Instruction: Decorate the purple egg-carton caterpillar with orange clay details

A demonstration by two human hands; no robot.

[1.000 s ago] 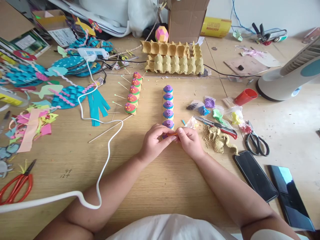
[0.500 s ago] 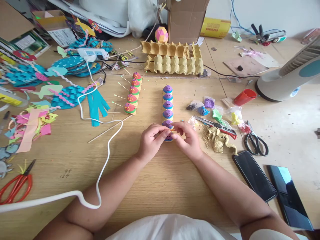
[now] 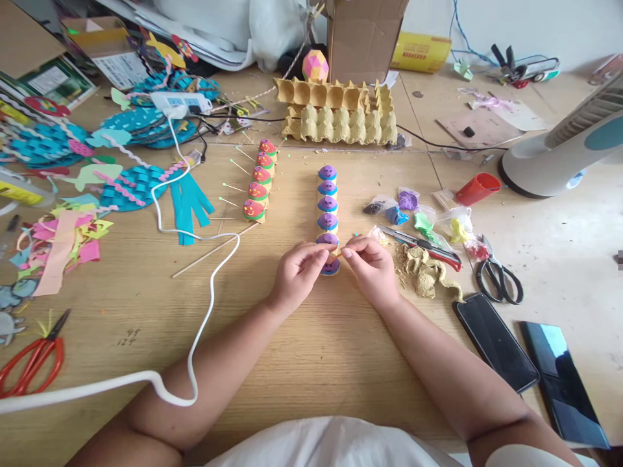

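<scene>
L hand [image 3: 296,277] & R hand [image 3: 376,272] both pinch thin orange pc [image 3: 337,255], so it's steadied btwn them, approx 6 o'clock end of purple/blue row [image 3: 328,204].

A white cable [image 3: 213,292] is winding from a power strip [image 3: 181,104] down the left side of the table [image 3: 292,389], where woven blue paper shapes [image 3: 131,188] are lying near a heap of coloured paper strips [image 3: 63,250] and red-handled scissors [image 3: 45,347]. At the back, a pink-and-yellow ball [image 3: 315,65] and a yellow roll [image 3: 421,52] are flanking a cardboard box [image 3: 365,42]. A black phone [image 3: 496,340] is resting on the right — a glossy dark device [image 3: 564,383] is lying beside it.
</scene>
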